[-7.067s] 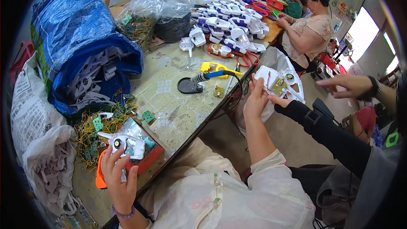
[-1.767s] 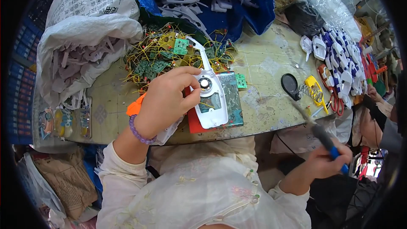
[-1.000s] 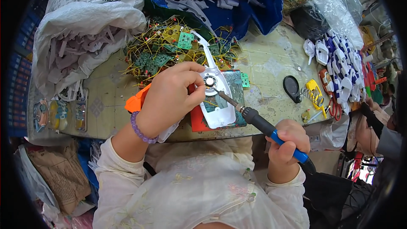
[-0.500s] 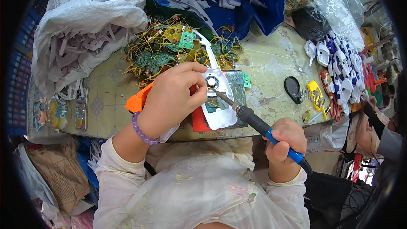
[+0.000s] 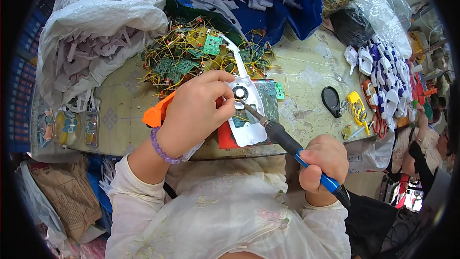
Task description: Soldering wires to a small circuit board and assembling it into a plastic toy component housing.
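My right hand [image 5: 324, 163] grips a blue and black soldering iron [image 5: 282, 136]. The iron's tip touches or almost touches a white plastic housing [image 5: 250, 135], beside the small round speaker [image 5: 240, 93] set in it. The housing has a long curved arm pointing away from me and lies over a dark, red-edged pad [image 5: 270, 110]. At the speaker's left, my left hand [image 5: 199, 103] is closed in a pinch; whatever its fingertips hold is hidden. Under that hand, an orange object [image 5: 158, 110] shows in part.
Green circuit boards with yellow wires [image 5: 172, 62] are heaped behind the housing. A white sack [image 5: 100, 14] and a blue bag [image 5: 306, 12] hold white plastic parts. A yellow-framed coiled stand [image 5: 355, 108], a black oval piece [image 5: 330, 100] and stacked white-purple parts [image 5: 383, 76] lie right. Another person [image 5: 424, 139] is at far right.
My right hand and the iron's handle have shifted slightly, with the tip staying by the speaker. My left hand is almost still. The person at far right has moved an arm.
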A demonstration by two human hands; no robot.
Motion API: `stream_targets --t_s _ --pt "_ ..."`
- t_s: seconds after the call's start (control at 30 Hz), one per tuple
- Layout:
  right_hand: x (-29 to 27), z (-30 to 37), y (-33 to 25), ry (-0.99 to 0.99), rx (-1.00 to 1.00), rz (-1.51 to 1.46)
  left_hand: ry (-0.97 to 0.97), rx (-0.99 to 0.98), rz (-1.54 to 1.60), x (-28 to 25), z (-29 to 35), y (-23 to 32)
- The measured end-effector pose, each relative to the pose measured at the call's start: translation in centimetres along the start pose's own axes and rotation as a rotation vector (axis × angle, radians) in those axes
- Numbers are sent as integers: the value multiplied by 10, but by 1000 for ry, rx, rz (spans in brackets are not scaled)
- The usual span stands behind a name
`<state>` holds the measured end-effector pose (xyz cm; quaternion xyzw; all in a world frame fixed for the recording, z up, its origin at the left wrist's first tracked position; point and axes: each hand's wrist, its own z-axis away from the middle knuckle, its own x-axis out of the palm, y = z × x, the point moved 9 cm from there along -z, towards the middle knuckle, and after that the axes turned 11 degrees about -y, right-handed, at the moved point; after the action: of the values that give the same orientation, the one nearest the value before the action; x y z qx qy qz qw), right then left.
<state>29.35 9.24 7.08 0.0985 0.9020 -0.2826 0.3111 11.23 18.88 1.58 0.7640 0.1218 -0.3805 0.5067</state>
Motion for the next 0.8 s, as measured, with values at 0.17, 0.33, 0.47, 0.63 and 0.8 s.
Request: stream_targets --t_s 0.17,0.33,0.47,0.63,0.8 --pt "0 -12 -6 -38 -41 54 30 -3 17 0 0 0" --pt "-1 -17 -11 -50 -64 66 33 -2 14 -1 1 3" --pt "0 -11 -7 -20 -53 48 48 12 2 -1 2 2" --pt "2 7 -2 50 -18 30 37 -7 14 0 1 2" --pt "-5 32 2 141 -30 -12 48 6 -6 -1 2 3"
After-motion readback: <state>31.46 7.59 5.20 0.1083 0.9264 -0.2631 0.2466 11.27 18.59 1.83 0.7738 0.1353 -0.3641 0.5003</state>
